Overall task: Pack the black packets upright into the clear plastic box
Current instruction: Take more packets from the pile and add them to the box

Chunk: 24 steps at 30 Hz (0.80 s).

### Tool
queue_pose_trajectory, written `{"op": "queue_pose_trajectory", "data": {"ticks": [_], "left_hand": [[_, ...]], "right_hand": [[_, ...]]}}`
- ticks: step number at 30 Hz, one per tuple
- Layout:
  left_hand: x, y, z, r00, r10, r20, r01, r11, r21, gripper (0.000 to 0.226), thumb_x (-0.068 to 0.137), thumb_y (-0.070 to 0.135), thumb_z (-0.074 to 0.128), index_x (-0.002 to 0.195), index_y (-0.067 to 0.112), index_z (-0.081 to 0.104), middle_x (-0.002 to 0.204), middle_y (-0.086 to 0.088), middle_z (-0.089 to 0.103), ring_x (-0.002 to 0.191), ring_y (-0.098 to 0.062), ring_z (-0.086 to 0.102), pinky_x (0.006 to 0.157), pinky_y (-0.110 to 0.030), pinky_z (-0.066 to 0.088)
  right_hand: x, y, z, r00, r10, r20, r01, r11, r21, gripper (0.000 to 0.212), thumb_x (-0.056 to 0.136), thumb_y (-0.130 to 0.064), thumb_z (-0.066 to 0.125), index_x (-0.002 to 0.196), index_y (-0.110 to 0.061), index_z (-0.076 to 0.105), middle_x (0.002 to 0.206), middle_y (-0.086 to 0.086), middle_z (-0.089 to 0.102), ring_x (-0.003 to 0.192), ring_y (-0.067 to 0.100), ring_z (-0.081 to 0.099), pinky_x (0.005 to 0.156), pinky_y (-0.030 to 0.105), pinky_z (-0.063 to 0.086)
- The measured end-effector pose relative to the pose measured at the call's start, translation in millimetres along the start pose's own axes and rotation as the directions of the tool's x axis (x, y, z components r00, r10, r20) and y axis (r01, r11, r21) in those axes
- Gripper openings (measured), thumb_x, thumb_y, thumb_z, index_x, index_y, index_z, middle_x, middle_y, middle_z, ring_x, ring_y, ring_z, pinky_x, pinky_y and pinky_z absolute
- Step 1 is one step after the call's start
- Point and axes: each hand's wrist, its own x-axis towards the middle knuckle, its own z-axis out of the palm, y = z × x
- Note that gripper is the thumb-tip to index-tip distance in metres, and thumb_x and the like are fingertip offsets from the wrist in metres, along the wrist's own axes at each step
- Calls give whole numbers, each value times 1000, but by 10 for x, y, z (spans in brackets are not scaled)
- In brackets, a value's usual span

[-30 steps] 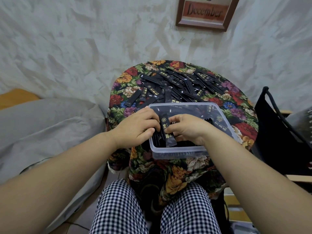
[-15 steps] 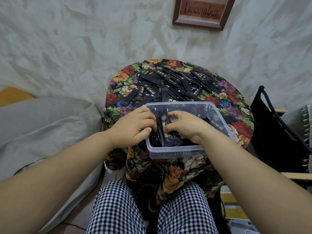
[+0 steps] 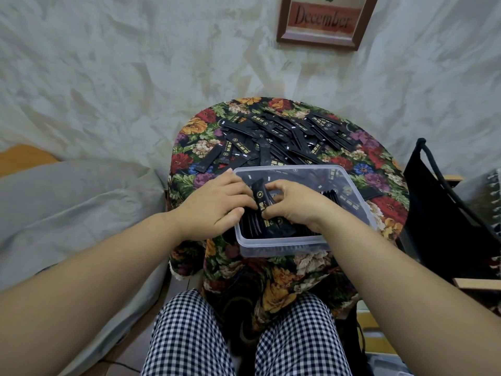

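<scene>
**One more packet going upright into the near-left row**

Pinched on end between left grip (image 3: 214,204) and right grip (image 3: 295,204): one black packet (image 3: 259,193), top poking above the fingers, lower end down inside the clear plastic box (image 3: 282,244). Curled onto it from opposite sides, probably to stop it flopping while sliding in beside the upright row (image 3: 252,226) filling the near-left corner. Reaching in over the left rim on the left side, seemingly also to brace that row against tipping. Box parked at the near edge of the flowered tabletop (image 3: 379,169), close to the lap, likely for short reaches. Left to pack, by the look of it: a large loose heap of packets (image 3: 284,137) lying flat just beyond the far rim. More dark packets toward the box's right side, arrangement hard to read through the plastic.
</scene>
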Motion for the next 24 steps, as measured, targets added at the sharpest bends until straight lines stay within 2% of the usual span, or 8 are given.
{"op": "queue_pose_trajectory", "data": {"ticks": [3,6,9,11,13,15,20,24], "left_hand": [[13,-13,-22,999,25,26,-27,998,54,42,92,27,31,104,14,69,108,-3,64,109,-23,47,115,-42,11],[28,-20,-50,998,41,54,-45,997,68,43,92,28,30,103,13,69,108,-2,64,109,-25,49,115,-43,13],[21,-21,-45,998,38,53,-41,998,55,41,92,29,29,102,12,66,109,-3,64,111,-26,49,114,-42,15],[8,-23,-27,999,37,31,-38,999,38,39,92,28,30,100,11,64,108,-3,64,110,-25,48,114,-40,15],[-4,-17,-6,1000,28,7,-28,1000,14,39,92,27,30,99,10,64,107,-3,64,109,-23,45,114,-37,14],[-10,-14,8,1000,20,1,-20,1000,-3,39,92,27,30,101,11,64,107,-3,63,109,-21,44,114,-36,14],[-15,-20,21,1000,6,-4,-6,1000,-15,42,93,28,30,111,12,64,108,-4,62,111,-20,43,113,-40,17],[-15,-27,29,1000,18,-9,-18,1000,2,43,93,27,31,115,11,64,108,-6,63,110,-21,43,112,-40,19]], "right_hand": [[-3,18,-19,1000,13,12,-14,998,54,38,81,-4,69,104,-27,50,79,-2,57,67,13,52,52,23,36],[-26,28,-33,1000,10,7,-11,999,51,40,82,-4,68,112,-23,50,78,-4,57,75,16,56,52,22,37],[-31,13,-38,998,-10,-54,8,999,-36,53,80,-5,70,127,-18,50,103,9,65,93,22,64,67,28,48],[-10,20,-39,994,-48,-102,37,993,-114,58,78,-10,74,129,-18,49,102,7,64,90,20,63,79,33,50],[3,23,-19,990,-84,-115,63,982,-179,58,77,-14,76,128,-20,47,86,-4,58,73,11,56,72,30,47],[14,24,24,987,-112,-117,82,968,-237,64,76,-16,77,131,-20,45,79,-9,52,71,9,53,66,25,43],[13,29,76,981,-155,-114,116,948,-295,72,72,-27,81,134,-22,44,95,-4,59,87,13,58,71,24,43],[-35,39,66,988,-126,-86,110,978,-177,52,85,-27,70,132,-22,48,85,-11,51,71,4,52,52,18,46]]}}
